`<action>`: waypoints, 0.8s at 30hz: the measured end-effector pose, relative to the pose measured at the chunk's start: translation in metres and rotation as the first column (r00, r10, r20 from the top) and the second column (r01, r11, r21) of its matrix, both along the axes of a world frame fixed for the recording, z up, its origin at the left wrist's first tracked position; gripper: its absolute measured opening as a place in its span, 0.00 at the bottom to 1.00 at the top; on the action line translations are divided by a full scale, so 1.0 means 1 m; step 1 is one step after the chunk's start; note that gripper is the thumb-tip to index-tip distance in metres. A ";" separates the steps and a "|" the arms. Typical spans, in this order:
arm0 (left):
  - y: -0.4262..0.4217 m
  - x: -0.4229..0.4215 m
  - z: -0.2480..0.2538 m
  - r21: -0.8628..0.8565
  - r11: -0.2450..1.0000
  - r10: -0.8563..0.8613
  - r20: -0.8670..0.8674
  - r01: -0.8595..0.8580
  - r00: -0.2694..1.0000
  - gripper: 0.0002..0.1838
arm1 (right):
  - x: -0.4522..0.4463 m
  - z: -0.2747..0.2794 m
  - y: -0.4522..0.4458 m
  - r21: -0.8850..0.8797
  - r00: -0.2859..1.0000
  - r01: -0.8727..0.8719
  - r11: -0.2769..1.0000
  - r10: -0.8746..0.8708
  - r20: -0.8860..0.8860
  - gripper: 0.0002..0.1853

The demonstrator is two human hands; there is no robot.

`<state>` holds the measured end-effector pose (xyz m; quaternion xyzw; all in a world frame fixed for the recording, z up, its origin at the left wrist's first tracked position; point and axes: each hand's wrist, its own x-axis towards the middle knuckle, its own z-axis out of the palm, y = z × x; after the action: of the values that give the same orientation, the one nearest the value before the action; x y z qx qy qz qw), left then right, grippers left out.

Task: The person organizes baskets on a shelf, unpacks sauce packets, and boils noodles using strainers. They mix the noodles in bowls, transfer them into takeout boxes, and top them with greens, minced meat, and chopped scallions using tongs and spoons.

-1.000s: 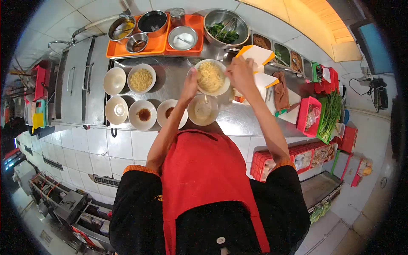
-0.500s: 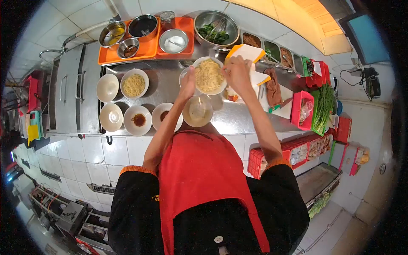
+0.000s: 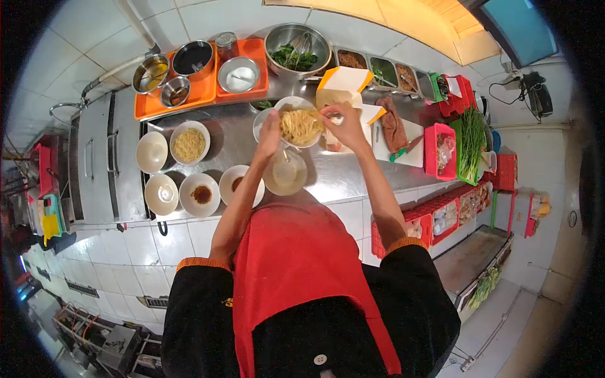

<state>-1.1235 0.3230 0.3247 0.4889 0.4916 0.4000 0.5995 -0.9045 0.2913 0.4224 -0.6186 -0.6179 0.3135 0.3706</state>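
Observation:
My left hand [image 3: 270, 133] is wrapped round the left side of a white bowl [image 3: 293, 101] of noodles [image 3: 301, 126]. At the bowl's right side my right hand [image 3: 342, 124] pinches something thin, a utensil too small to name, among the noodles. Below is a bowl with a pale residue [image 3: 285, 172]. Another white bowl is partly hidden behind my left hand. To the left stand a bowl of noodles [image 3: 189, 144], an empty-looking bowl [image 3: 152, 152] and bowls with dark sauce [image 3: 200, 195]. An open white and orange box [image 3: 345, 80] stands beyond my right hand.
Orange trays [image 3: 143, 108] hold metal pots and a jar at the back. A steel bowl of greens [image 3: 296, 53] and ingredient tins [image 3: 383, 71] stand beside them. To the right lie a brown cloth [image 3: 393, 127], a green-handled knife [image 3: 398, 154], a pink basket [image 3: 440, 150] and long green stalks [image 3: 472, 142].
The view has shifted, so the counter items sit further left. The noodles in the held bowl have changed shape and are bunched and lifted. Both hands stay at the bowl.

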 end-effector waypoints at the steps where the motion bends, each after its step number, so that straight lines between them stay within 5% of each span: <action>1: 0.000 -0.006 -0.006 -0.115 0.993 -0.007 0.149 0.025 0.989 0.43 | 0.015 -0.004 -0.002 0.116 0.950 -0.006 0.993 -0.030 0.310 0.13; 2: 0.000 -0.008 -0.004 -0.107 0.994 -0.014 0.146 0.030 0.989 0.43 | 0.014 0.015 -0.006 0.125 0.951 0.000 0.992 -0.039 0.307 0.13; 4: -0.003 -0.012 0.000 -0.114 0.990 -0.053 0.270 0.087 0.961 0.43 | 0.010 0.050 -0.020 0.199 0.782 0.027 0.980 -0.144 0.606 0.14; 5: -0.004 -0.007 0.004 -0.100 0.991 -0.060 0.271 0.090 0.961 0.43 | 0.008 0.040 -0.019 0.202 0.817 0.042 0.978 -0.150 0.557 0.15; 6: -0.011 0.002 0.008 -0.053 0.998 -0.031 0.073 0.035 0.997 0.44 | 0.003 0.025 -0.016 0.210 0.815 0.051 0.976 -0.162 0.556 0.15; 7: -0.017 0.009 0.010 -0.001 1.000 0.006 -0.126 -0.006 0.992 0.45 | -0.002 0.008 -0.015 0.201 0.860 0.025 0.979 -0.123 0.494 0.15; 8: -0.016 0.012 0.007 0.001 1.000 -0.007 -0.123 0.007 0.992 0.45 | -0.007 0.004 -0.016 0.195 0.899 -0.004 0.981 -0.082 0.431 0.14; 10: -0.011 0.011 0.000 -0.025 0.998 -0.066 -0.041 0.065 0.997 0.44 | 0.001 0.003 -0.015 0.166 0.926 0.043 0.985 -0.101 0.364 0.16; 13: -0.011 -0.001 -0.009 -0.112 0.988 -0.090 0.160 0.109 0.983 0.47 | 0.016 0.008 -0.019 0.027 0.981 0.125 0.992 -0.120 -0.152 0.17; 14: -0.009 -0.003 -0.020 -0.117 0.986 -0.097 0.153 0.116 0.983 0.47 | 0.019 0.005 -0.019 0.022 0.979 0.133 0.991 -0.128 -0.159 0.17; 16: -0.002 -0.002 -0.042 -0.127 0.990 -0.033 0.260 0.068 0.965 0.45 | 0.030 -0.005 -0.016 0.155 0.959 0.042 0.987 -0.083 0.269 0.15; 17: 0.001 -0.002 -0.051 -0.143 0.982 -0.062 0.368 0.122 0.928 0.44 | 0.024 0.011 -0.021 0.221 0.841 0.013 0.975 -0.130 0.524 0.14; 21: -0.003 0.013 -0.055 -0.139 0.982 -0.070 0.364 0.128 0.929 0.44 | 0.007 0.007 -0.026 0.337 0.790 0.054 0.940 -0.246 0.562 0.15; 23: -0.018 0.028 -0.016 0.030 0.998 -0.049 -0.147 0.054 0.988 0.45 | 0.004 -0.005 -0.029 0.269 0.861 0.074 0.960 -0.197 0.469 0.16; 24: -0.017 0.028 -0.019 0.033 0.998 -0.044 -0.147 0.049 0.988 0.45 | 0.004 -0.010 -0.029 0.204 0.916 0.080 0.976 -0.152 0.371 0.16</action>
<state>-1.0953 0.3064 0.3060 0.5391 0.5151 0.3579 0.5621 -0.9003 0.2624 0.4122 -0.6666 -0.6669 0.1049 0.3159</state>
